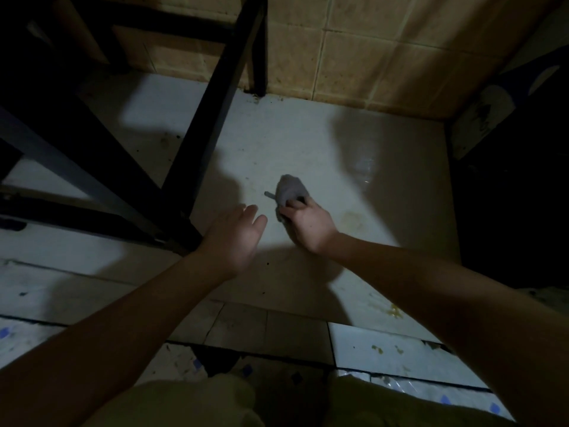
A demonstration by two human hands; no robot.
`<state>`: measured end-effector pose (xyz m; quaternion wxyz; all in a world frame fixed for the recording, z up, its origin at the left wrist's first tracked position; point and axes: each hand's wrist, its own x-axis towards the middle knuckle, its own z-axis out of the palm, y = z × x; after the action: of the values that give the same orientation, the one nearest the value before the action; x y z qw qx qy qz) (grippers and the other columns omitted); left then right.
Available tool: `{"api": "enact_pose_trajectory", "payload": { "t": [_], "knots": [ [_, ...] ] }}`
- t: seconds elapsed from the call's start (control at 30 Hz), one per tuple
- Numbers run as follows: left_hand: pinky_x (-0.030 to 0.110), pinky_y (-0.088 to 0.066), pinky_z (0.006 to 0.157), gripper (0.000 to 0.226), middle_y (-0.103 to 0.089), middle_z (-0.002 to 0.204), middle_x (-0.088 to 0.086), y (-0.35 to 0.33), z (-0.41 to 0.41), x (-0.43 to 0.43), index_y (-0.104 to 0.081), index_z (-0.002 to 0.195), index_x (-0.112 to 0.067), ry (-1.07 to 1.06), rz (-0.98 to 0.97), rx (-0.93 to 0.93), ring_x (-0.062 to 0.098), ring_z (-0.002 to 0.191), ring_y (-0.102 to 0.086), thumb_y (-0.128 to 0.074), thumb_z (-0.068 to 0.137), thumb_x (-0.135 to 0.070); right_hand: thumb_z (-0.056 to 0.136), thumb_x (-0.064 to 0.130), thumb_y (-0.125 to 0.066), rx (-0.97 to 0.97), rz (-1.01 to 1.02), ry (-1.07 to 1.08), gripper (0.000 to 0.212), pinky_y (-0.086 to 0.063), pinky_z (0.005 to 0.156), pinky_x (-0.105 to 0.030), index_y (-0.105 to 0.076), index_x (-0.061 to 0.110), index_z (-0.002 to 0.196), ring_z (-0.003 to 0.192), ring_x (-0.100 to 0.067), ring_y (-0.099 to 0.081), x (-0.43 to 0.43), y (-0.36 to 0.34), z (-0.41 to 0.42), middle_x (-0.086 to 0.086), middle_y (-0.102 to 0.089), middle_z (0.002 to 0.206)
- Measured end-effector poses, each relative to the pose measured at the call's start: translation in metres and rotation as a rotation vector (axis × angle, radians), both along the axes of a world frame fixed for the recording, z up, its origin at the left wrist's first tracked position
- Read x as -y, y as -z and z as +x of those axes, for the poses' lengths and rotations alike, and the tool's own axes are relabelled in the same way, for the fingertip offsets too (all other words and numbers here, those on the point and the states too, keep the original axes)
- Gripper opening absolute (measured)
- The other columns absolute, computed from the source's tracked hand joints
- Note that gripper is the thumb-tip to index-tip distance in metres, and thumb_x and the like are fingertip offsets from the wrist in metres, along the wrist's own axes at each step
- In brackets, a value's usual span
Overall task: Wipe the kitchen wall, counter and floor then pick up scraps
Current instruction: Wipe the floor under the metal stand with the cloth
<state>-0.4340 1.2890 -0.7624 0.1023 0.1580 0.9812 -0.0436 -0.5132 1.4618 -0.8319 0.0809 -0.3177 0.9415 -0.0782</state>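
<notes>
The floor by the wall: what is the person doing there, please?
A person is bent low over the pale floor, below a tiled wall. The right hand grips a grey cloth down at the floor, and a small dark scrap shows at the cloth's left edge. The left hand is open beside it and holds nothing. Yellowish spots show on the floor nearer the person.

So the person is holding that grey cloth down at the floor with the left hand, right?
Not quite. In the head view the grey cloth is gripped by the right hand, not the left. The left hand is beside it, fingers straight, holding nothing. The rest holds: the cloth is down at the pale floor.
</notes>
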Motion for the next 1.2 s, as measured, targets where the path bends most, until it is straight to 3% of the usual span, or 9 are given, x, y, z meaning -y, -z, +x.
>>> {"api": "enact_pose_trajectory", "payload": {
  "t": [0.1,0.23,0.37,0.47,0.63,0.73,0.87,1.07,1.2],
  "knots": [
    [0.042,-0.039,0.099,0.036,-0.040,0.139,0.015,-0.001,-0.002,-0.002,-0.044,0.129,-0.010,-0.004,0.009,-0.002,0.031,0.122,-0.042,-0.044,0.093,-0.016,0.097,0.019,-0.043,-0.021,0.134,-0.137,0.034,-0.050,0.084,-0.046,-0.047,0.020,0.131,0.118,-0.033,-0.038,-0.004,0.005,0.005,-0.006,-0.047,0.131],
    [0.040,-0.038,0.100,0.039,-0.038,0.143,0.014,0.001,-0.006,-0.004,-0.041,0.133,-0.010,-0.019,0.022,0.016,0.031,0.124,-0.041,-0.044,0.095,-0.017,0.099,0.021,-0.040,0.015,0.133,-0.085,0.035,-0.047,0.091,-0.043,-0.047,0.023,0.133,0.120,-0.033,-0.038,-0.022,0.001,0.004,-0.003,-0.046,0.134],
    [0.040,-0.040,0.096,0.037,-0.043,0.137,0.012,0.002,-0.009,-0.007,-0.043,0.130,-0.011,-0.003,0.032,-0.001,0.030,0.118,-0.045,-0.045,0.094,-0.018,0.098,0.027,-0.042,0.062,0.045,0.124,0.032,-0.044,0.088,-0.041,-0.053,0.027,0.128,0.115,-0.035,-0.041,-0.057,-0.001,0.004,-0.002,-0.048,0.136],
    [0.041,-0.040,0.098,0.037,-0.040,0.140,0.015,0.003,-0.011,-0.011,-0.044,0.129,-0.009,0.006,0.050,0.030,0.032,0.123,-0.042,-0.046,0.093,-0.016,0.095,0.017,-0.044,0.103,-0.004,0.361,0.037,-0.043,0.094,-0.040,-0.053,0.028,0.129,0.115,-0.037,-0.046,-0.094,0.004,-0.001,-0.005,-0.048,0.138],
    [0.041,-0.041,0.095,0.033,-0.042,0.138,0.016,0.004,-0.014,-0.013,-0.048,0.123,-0.009,0.016,0.073,0.016,0.033,0.121,-0.044,-0.047,0.091,-0.014,0.094,0.008,-0.044,0.134,-0.159,0.829,0.034,-0.031,0.108,-0.043,-0.053,0.011,0.127,0.125,-0.038,-0.042,-0.162,0.017,-0.003,-0.019,-0.045,0.139],
    [0.041,-0.044,0.089,0.028,-0.046,0.131,0.015,0.006,-0.016,-0.015,-0.052,0.116,-0.009,0.042,0.068,-0.006,0.034,0.112,-0.049,-0.049,0.088,-0.014,0.094,0.007,-0.042,0.121,-0.083,0.946,0.034,-0.030,0.108,-0.044,-0.051,0.011,0.127,0.127,-0.040,-0.039,-0.183,0.018,-0.005,-0.017,-0.044,0.139],
    [0.043,-0.046,0.084,0.027,-0.052,0.124,0.018,0.010,-0.018,-0.015,-0.056,0.109,-0.006,0.056,0.071,-0.014,0.037,0.105,-0.053,-0.055,0.083,-0.011,0.095,0.008,-0.042,0.086,-0.041,0.895,0.033,-0.034,0.104,-0.045,-0.052,0.011,0.125,0.123,-0.040,-0.043,-0.184,0.014,-0.005,-0.017,-0.047,0.136],
    [0.046,-0.049,0.081,0.025,-0.055,0.120,0.020,0.011,-0.021,-0.012,-0.059,0.106,-0.004,0.047,0.071,-0.002,0.039,0.100,-0.055,-0.058,0.081,-0.008,0.080,-0.005,-0.054,0.117,-0.082,0.445,0.044,-0.034,0.105,-0.037,-0.061,0.013,0.120,0.121,-0.032,-0.047,-0.153,-0.003,0.012,-0.012,-0.053,0.132],
    [0.041,-0.042,0.093,0.034,-0.047,0.136,0.016,0.011,-0.021,-0.011,-0.052,0.123,-0.008,0.020,0.056,-0.018,0.034,0.116,-0.049,-0.050,0.090,-0.014,0.093,0.021,-0.052,0.127,-0.094,0.160,0.026,-0.036,0.104,-0.041,-0.063,0.025,0.116,0.127,-0.031,-0.042,-0.093,0.001,0.027,-0.003,-0.053,0.135]
  ]
}}
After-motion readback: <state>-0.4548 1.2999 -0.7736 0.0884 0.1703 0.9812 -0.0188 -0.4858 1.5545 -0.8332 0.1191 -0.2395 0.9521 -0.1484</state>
